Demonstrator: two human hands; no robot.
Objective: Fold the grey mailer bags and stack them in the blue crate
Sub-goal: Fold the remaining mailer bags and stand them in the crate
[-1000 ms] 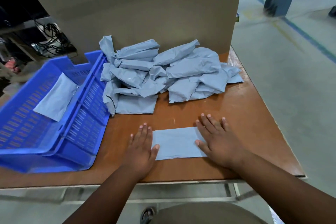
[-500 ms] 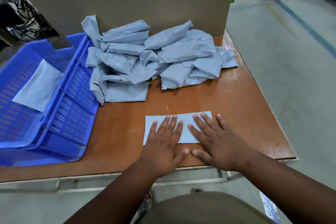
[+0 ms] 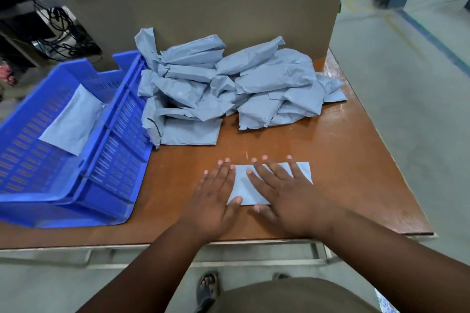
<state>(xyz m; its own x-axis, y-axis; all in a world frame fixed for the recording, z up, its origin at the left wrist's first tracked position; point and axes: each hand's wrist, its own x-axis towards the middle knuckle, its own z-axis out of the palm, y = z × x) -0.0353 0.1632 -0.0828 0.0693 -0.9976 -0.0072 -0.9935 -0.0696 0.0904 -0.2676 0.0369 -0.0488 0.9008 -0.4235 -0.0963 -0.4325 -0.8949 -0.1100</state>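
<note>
Now folded mailer flat, narrow, crisp-edged; left hand, right hand pressing it, fingers straight.

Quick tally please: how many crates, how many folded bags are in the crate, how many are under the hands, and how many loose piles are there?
Blue slotted plastic crate: 1
Folded grey mailer bag lying in the crate: 1
Folded grey mailer bag pressed flat under both hands: 1
Heap of crumpled grey mailer bags, single bags uncountable: 1
Total: 4
</note>
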